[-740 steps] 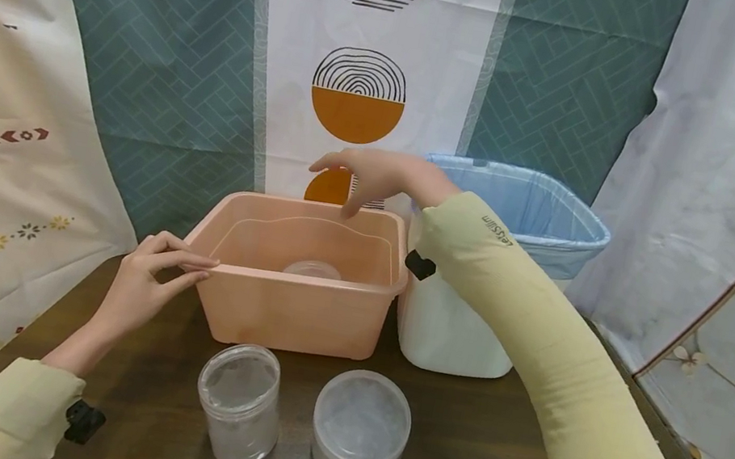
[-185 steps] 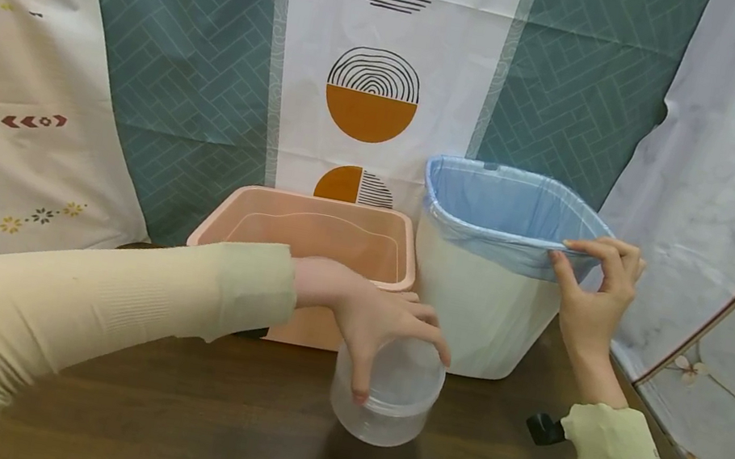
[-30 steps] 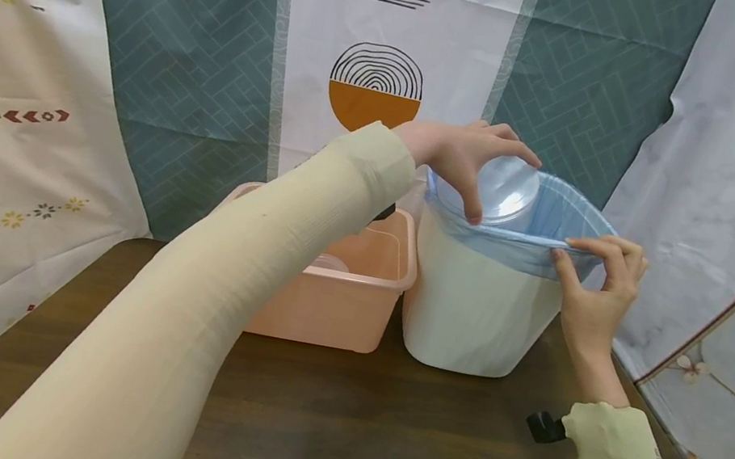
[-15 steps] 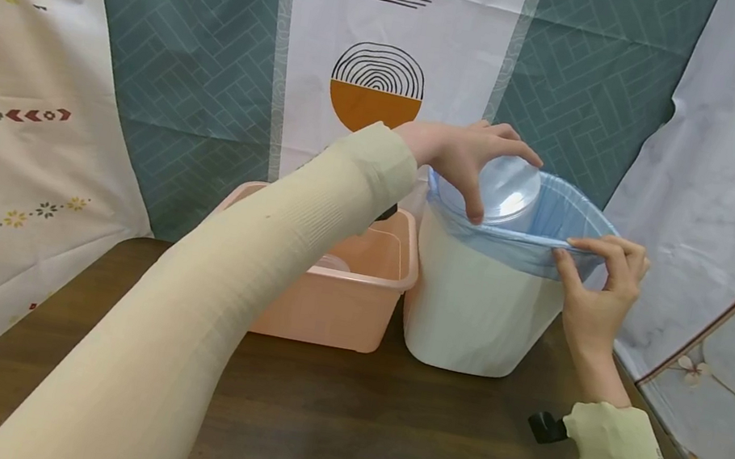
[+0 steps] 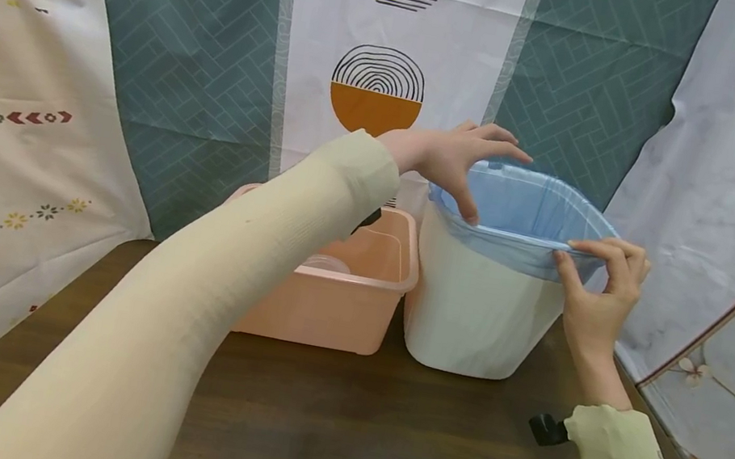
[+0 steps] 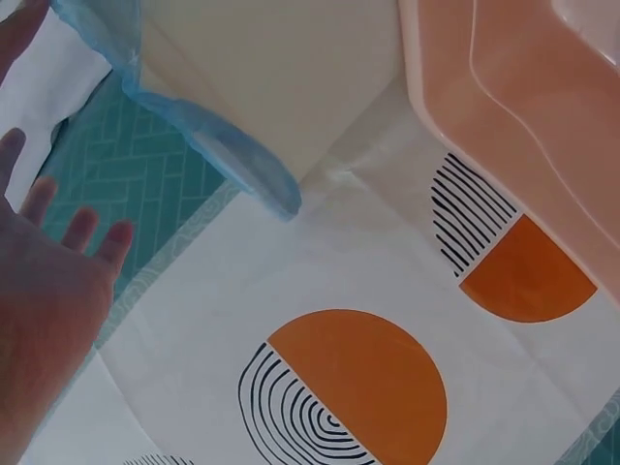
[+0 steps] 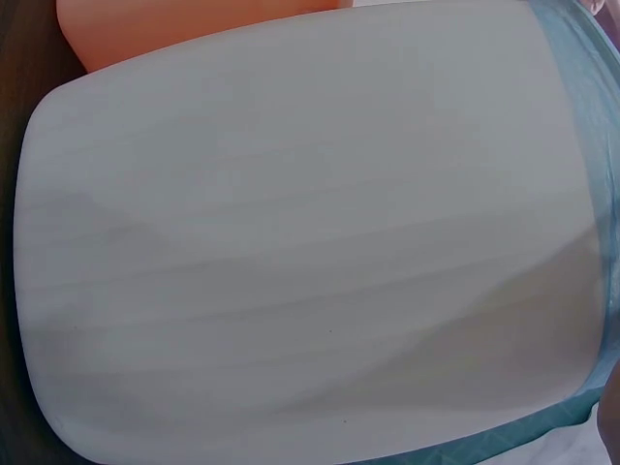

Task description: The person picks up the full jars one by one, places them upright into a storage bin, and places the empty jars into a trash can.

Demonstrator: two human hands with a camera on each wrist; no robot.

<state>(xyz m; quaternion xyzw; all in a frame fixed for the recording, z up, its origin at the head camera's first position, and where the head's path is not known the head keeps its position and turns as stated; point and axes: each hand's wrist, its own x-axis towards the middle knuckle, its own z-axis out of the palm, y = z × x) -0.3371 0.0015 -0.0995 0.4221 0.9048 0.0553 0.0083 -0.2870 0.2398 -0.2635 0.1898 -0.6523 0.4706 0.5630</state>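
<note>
A white trash bin (image 5: 478,315) stands on the table, lined with a blue plastic bag (image 5: 542,203) folded over its rim. Over the bin's left rim is my left hand (image 5: 457,159), fingers spread and nothing held. The left wrist view shows the same hand (image 6: 48,291) with separated fingers. My right hand (image 5: 599,295) pinches the bag-covered rim at the front right corner between thumb and fingers. The clear round container is out of sight; the bin's floor is hidden. In the right wrist view the bin's wall (image 7: 310,232) fills most of the picture.
Left of the bin, close against it, is a peach plastic basin (image 5: 324,308) with a clear round item (image 5: 326,263) inside. My left sleeve (image 5: 236,264) crosses in front of the basin. A patterned cloth (image 5: 182,66) hangs behind the dark wooden table (image 5: 361,433).
My left hand has let go of the clear round container at the bin's mouth, and the container has dropped from view. The hand has shifted slightly left. My right hand has kept its place.
</note>
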